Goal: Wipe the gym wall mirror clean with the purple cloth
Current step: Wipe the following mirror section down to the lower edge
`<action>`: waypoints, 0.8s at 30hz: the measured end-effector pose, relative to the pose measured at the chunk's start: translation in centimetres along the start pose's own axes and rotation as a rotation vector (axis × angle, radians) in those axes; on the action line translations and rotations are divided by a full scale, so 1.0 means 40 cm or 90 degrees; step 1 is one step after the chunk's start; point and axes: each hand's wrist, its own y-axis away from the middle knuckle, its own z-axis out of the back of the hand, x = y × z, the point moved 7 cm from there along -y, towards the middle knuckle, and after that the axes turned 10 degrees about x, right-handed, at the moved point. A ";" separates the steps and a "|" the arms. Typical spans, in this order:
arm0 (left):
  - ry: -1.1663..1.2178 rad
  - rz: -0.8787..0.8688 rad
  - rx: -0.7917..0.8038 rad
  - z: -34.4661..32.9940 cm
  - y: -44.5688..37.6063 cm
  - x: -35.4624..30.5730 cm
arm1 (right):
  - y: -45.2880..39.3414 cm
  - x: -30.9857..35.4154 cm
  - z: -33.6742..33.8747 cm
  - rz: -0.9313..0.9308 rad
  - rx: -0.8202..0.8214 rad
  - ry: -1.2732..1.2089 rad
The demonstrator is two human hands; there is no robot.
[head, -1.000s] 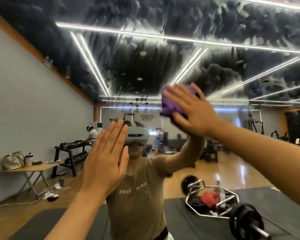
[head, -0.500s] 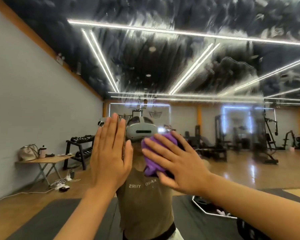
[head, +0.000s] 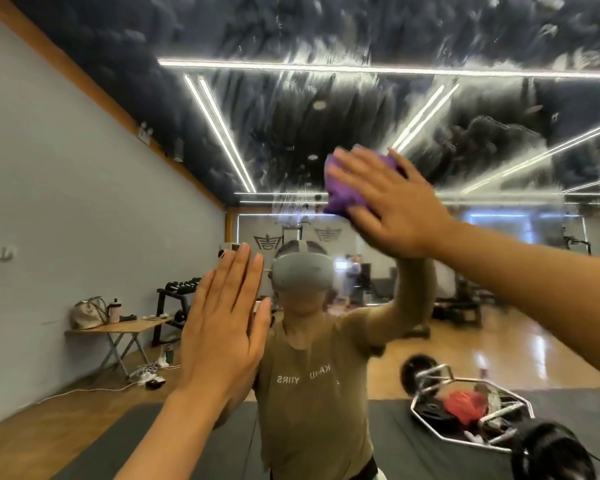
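Right hand [head: 400, 206], fingers spread flat, presses the purple cloth [head: 347, 192] against the streaky wall mirror [head: 326, 109], high and right of centre. Left hand [head: 222, 327] rests lower, fingers straight and together, palm on the glass. Reflected olive shirt [head: 312, 393] shows reversed white lettering, not clearly readable.

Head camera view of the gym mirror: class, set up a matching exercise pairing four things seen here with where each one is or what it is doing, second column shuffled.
Column one:
1. crumpled purple cloth
2. left hand
3. beige handbag
4. right hand

Column two:
A. flat on the glass, fingers straight
B. on the folding wooden table
C. pressed to the smeared wall mirror
D. pressing the cloth, fingers spread

Pairs: 1-C, 2-A, 3-B, 4-D
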 end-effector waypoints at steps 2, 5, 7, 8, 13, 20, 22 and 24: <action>-0.006 0.000 0.002 -0.001 0.001 0.002 | -0.054 -0.058 0.022 -0.118 -0.015 -0.037; -0.003 -0.004 0.003 -0.001 0.001 0.003 | -0.074 -0.066 0.023 -0.228 -0.049 -0.065; 0.008 -0.007 0.009 -0.002 0.001 0.002 | -0.050 -0.024 0.014 -0.246 -0.070 -0.084; 0.014 -0.006 0.011 -0.003 0.001 0.003 | -0.030 0.016 0.003 -0.222 -0.073 -0.083; 0.055 -0.010 0.016 0.004 0.004 0.011 | 0.133 0.272 -0.091 0.014 -0.009 -0.003; 0.085 -0.052 0.034 0.003 0.012 0.032 | 0.277 0.422 -0.165 0.294 0.116 0.077; 0.068 -0.063 0.032 0.006 0.013 0.037 | 0.252 0.404 -0.152 0.388 0.145 0.072; 0.061 -0.064 0.032 0.005 0.018 0.044 | 0.203 0.375 -0.136 0.445 0.178 0.024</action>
